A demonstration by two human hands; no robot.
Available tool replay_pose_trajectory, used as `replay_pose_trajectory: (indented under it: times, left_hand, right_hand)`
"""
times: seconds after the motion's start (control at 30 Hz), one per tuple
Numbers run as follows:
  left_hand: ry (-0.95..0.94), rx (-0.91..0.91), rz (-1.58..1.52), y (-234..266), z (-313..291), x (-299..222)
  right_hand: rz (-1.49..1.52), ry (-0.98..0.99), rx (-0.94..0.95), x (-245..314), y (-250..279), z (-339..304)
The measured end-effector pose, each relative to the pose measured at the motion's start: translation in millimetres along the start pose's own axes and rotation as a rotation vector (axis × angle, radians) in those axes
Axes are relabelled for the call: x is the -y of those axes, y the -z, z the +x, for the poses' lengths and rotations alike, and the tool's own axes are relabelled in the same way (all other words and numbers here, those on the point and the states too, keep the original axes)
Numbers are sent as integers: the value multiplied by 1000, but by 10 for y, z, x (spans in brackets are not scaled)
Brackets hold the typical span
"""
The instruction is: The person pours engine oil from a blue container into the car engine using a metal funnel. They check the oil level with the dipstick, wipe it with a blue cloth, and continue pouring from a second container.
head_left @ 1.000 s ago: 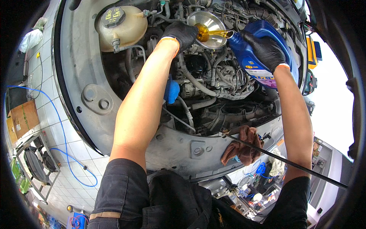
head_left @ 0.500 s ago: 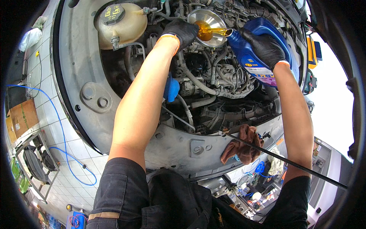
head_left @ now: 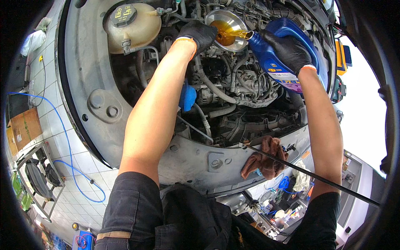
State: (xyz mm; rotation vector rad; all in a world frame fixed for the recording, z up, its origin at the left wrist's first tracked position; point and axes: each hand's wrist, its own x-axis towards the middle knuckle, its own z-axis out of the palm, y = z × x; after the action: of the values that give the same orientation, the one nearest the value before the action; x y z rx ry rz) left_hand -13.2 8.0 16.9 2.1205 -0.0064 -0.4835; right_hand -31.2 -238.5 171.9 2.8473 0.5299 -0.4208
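Note:
Both of my hands wear black gloves over the open engine bay. My left hand [head_left: 198,36] is closed on the near left rim of a metal funnel [head_left: 231,18], its fingertips partly hidden. Amber oil [head_left: 225,36] lies in the funnel's bowl. My right hand [head_left: 288,51] is wrapped round the handle of a blue oil jug [head_left: 263,57], which is tipped to the left. From its mouth, just over the funnel's right rim, a stream of oil runs into the bowl. What the funnel's lower end sits in is hidden.
A whitish coolant tank [head_left: 143,33] stands left of my left hand. A blue cap [head_left: 188,98] sits beside my left forearm. Nearer, a brown cloth [head_left: 271,156] hangs on the front edge, and a black hood prop rod [head_left: 312,175] slants across my right forearm.
The oil pool in the funnel has spread wider over the bowl. Both hands and the jug stay almost in place, with the oil still flowing.

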Motion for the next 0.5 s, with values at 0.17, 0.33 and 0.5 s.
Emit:
replay_pose_trajectory:
  times: [0.17, 0.33, 0.5]
  left_hand:
    - [-27, -12, 33, 7, -24, -15]
    - [-57, -28, 79, -23, 12, 10]
    - [-65, -11, 102, -33, 66, 41]
  right_hand:
    - [-107, 123, -46, -23, -25, -44]
    - [148, -166, 64, 69, 48, 27]
    - [129, -123, 74, 57, 82, 14]
